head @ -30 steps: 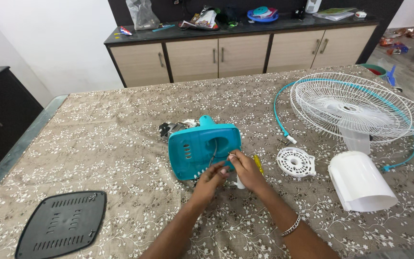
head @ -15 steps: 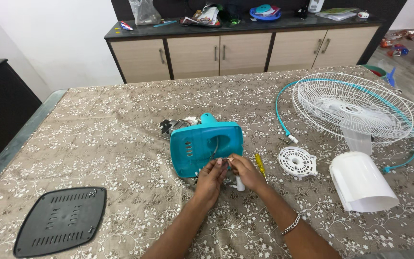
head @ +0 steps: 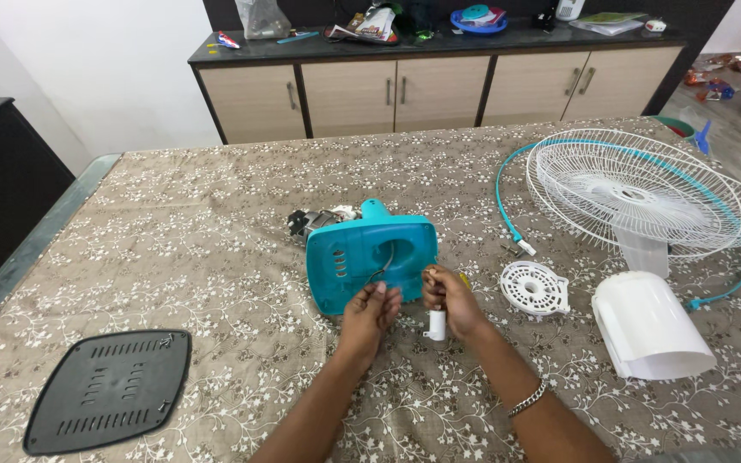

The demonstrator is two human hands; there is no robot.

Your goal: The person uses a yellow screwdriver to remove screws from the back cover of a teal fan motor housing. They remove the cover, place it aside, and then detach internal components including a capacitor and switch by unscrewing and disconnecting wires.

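- The step in hand looked like work on the wiring at the open side of the teal fan housing [head: 370, 261], which lay on its side near the middle of the tabletop [head: 173, 231], with the motor parts [head: 310, 221] showing behind its far left edge
- The left hand [head: 369, 315] rested just in front of the housing, fingers curled and pinched on what seemed to be the end of the thin dark wire [head: 382, 261] that ran out of the housing's opening; how firm that grip was could not be told
- The right hand [head: 449, 302] sat just beside it, its grip closed around a small white cylindrical part [head: 436, 327] that stood upright on the cloth; the yellow screwdriver [head: 463, 279] lay mostly hidden behind this hand
- The two hands were near each other but apart, so I judged wire and white part not yet joined
- The next move seemed to call for a fine pinch and steady fingers, since the wire was thin and the housing could shift on the cloth
- Well apart to the right lay the round white vented cap [head: 534, 289], the white curved cover [head: 652, 326] and the white wire guard [head: 645, 193]; the black vented plate [head: 111, 390] lay at the near left
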